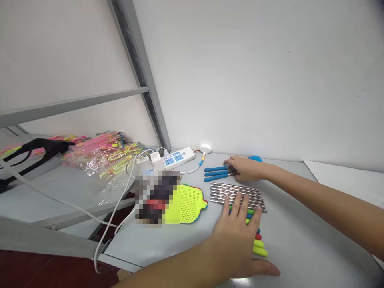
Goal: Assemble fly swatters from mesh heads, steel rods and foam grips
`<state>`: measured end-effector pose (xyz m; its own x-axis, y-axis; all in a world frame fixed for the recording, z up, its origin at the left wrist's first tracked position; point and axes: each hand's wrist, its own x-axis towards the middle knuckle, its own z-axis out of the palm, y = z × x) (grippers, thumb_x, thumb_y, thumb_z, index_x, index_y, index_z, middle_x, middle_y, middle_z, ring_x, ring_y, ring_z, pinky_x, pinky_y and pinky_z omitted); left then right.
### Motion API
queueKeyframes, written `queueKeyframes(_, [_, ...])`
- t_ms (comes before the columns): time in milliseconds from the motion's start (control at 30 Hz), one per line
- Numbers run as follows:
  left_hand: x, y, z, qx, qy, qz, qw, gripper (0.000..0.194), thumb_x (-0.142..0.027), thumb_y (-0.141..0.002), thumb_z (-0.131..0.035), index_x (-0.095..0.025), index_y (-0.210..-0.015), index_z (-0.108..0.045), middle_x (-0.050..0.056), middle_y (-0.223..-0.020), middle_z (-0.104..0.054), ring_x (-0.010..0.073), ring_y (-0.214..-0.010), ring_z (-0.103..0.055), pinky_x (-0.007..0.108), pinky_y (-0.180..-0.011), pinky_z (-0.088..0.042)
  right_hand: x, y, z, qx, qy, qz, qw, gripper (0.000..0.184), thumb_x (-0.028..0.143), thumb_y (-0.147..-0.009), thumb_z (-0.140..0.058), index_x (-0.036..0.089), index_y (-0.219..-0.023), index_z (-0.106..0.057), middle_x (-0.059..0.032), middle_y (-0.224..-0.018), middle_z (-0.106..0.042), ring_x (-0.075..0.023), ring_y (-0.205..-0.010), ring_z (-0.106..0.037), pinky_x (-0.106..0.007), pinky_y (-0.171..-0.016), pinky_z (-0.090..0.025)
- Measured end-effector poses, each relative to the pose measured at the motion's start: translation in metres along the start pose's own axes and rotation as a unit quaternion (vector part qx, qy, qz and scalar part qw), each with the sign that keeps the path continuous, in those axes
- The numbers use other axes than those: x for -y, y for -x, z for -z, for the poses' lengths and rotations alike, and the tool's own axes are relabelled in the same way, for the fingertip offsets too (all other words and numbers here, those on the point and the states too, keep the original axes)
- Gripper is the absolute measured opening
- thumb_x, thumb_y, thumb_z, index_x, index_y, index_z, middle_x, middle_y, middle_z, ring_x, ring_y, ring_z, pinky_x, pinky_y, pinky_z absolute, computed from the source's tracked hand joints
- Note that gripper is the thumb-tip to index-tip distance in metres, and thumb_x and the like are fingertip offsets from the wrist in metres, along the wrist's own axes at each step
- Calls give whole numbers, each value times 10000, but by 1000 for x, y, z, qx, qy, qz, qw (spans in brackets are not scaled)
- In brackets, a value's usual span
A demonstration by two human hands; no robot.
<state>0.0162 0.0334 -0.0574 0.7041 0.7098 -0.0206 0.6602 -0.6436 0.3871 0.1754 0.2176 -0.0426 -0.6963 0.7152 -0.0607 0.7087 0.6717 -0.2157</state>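
My left hand lies flat and open on the grey table, its fingers spread over a row of steel rods with yellow, green, red and blue handle tips. My right hand reaches in from the right and rests on the three blue-handled sticks near the wall, fingers curled over them. A yellow-green hand-shaped swatter head lies left of the rods.
A white power strip with plugs and white cables sits by the wall. A small round white light is beside it. Bags of pink and yellow toys lie on the left table. A blurred patch covers something.
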Motion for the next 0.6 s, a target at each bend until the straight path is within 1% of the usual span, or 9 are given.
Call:
queueKeyframes(133, [2,-2,-1,-18,12,8,1000,947,-770,-851,-350,-161,-1561,-200,149,-1632,-25,378,-1491,38,613,-1180,-27,0,-7,-3,14,27,-3,1000,316,109,-772,-533,207,-1071,-566,-107,-1025,-647,-264,-920,-612,-363,-784,-450])
queueKeyframes(233, [4,-5,-1,-26,27,12,999,936,-766,-858,-333,-158,-1559,-209,148,-1633,-38,367,-1493,46,604,-1183,-33,-2,-9,-5,6,44,-19,999,122,120,-818,-494,212,-887,-535,-114,-990,-613,-259,-882,-594,-359,-763,-423])
queueKeyframes(300, [6,-8,0,-26,33,12,999,938,-768,-858,-324,-157,-1560,-203,157,-1631,-41,358,-1493,51,598,-1184,-24,-5,-8,-5,-1,47,-38,998,89,132,-839,-471,217,-831,-498,-114,-978,-595,-245,-826,-587,-353,-729,-411])
queueKeyframes(367, [9,-11,2,-20,35,13,999,944,-772,-855,-321,-158,-1562,-193,169,-1627,-32,353,-1492,61,598,-1182,-4,-6,-5,-3,-6,39,-56,998,95,137,-848,-454,221,-808,-465,-104,-949,-591,-228,-773,-578,-337,-685,-399])
queueKeyframes(500, [17,-20,3,-9,33,15,999,964,-784,-841,-324,-165,-1565,-178,178,-1625,-28,346,-1493,67,595,-1180,5,-8,5,6,-13,3,-89,996,89,156,-873,-418,228,-823,-435,-72,-834,-606,-212,-700,-558,-305,-598,-365])
queueKeyframes(600, [24,-29,1,-13,19,18,1000,997,-809,-814,-337,-175,-1567,-177,174,-1627,-29,354,-1493,60,599,-1179,1,-10,14,14,-12,-31,-101,994,76,191,-891,-415,228,-829,-439,-61,-808,-625,-197,-660,-549,-292,-563,-349])
